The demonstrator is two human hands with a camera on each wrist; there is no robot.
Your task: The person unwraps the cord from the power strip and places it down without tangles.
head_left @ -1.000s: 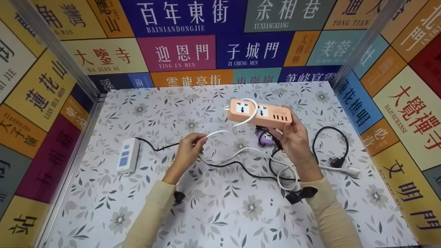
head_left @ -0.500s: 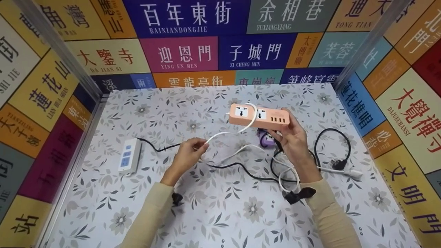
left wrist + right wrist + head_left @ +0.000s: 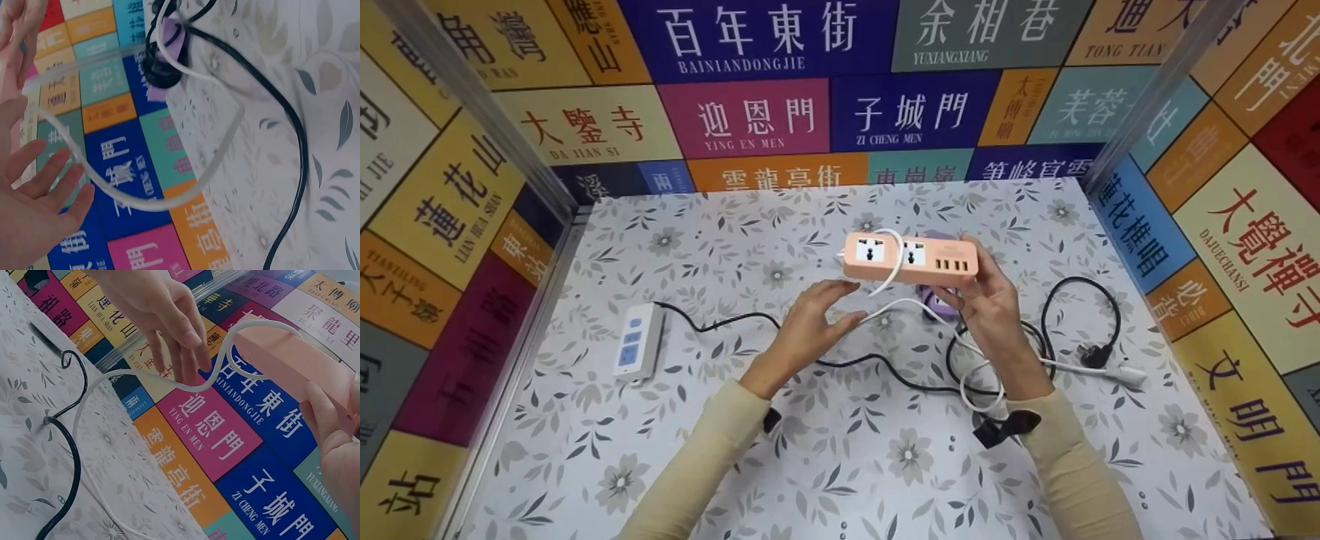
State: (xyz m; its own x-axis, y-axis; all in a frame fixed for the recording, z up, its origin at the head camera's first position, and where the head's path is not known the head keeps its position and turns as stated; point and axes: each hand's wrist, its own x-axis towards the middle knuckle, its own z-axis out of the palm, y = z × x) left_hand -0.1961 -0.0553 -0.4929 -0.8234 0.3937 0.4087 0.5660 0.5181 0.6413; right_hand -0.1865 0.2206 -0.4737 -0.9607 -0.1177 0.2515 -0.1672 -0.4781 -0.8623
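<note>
My right hand (image 3: 994, 304) grips the right end of an orange power strip (image 3: 926, 259), raised above the table with its sockets and USB ports facing me. Its white cord (image 3: 208, 385) passes once across the strip, then sags in a loop toward the table. Just left of the strip, my left hand (image 3: 810, 322) has its fingers spread and slightly bent. In the left wrist view the cord hangs clear of that hand's fingers, with nothing held. Part of the cord is hidden behind the left hand in the head view.
A white power strip (image 3: 637, 341) lies at the left, its black cord (image 3: 877, 358) running across the table. Behind the orange strip sits a purple power strip (image 3: 939, 300), partly hidden. Coiled cords, a black plug (image 3: 1095, 354) and a white cord end (image 3: 1125, 373) lie at the right.
My left hand has let go of the white cord, spread its fingers and moved right toward the strip. The orange strip has come slightly lower and left in my right hand.
</note>
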